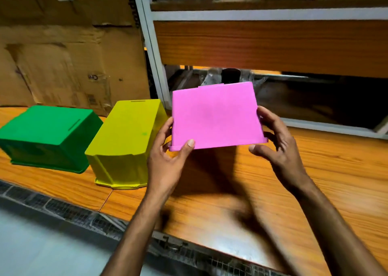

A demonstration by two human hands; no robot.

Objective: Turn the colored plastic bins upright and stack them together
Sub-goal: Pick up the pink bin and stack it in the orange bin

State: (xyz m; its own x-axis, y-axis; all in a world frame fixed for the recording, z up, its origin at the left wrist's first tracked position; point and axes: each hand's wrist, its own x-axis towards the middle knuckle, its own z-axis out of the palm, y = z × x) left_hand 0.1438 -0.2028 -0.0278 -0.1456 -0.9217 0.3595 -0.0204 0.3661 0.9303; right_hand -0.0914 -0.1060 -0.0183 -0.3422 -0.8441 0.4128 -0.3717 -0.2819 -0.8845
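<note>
A pink bin (216,116) is lifted above the wooden table (315,170), tilted so a flat face points at me. My left hand (168,158) grips its lower left rim, thumb on the face. My right hand (277,147) holds its right edge with curled fingers, the thumb off the bin. A yellow bin (123,143) lies upside down on the table just left of my left hand. A green bin (48,137) lies upside down further left.
Large cardboard boxes (63,55) stand behind the green and yellow bins. A metal shelf rack (262,44) with wooden boards rises behind the pink bin. A wire mesh strip (84,214) runs along the table's front edge.
</note>
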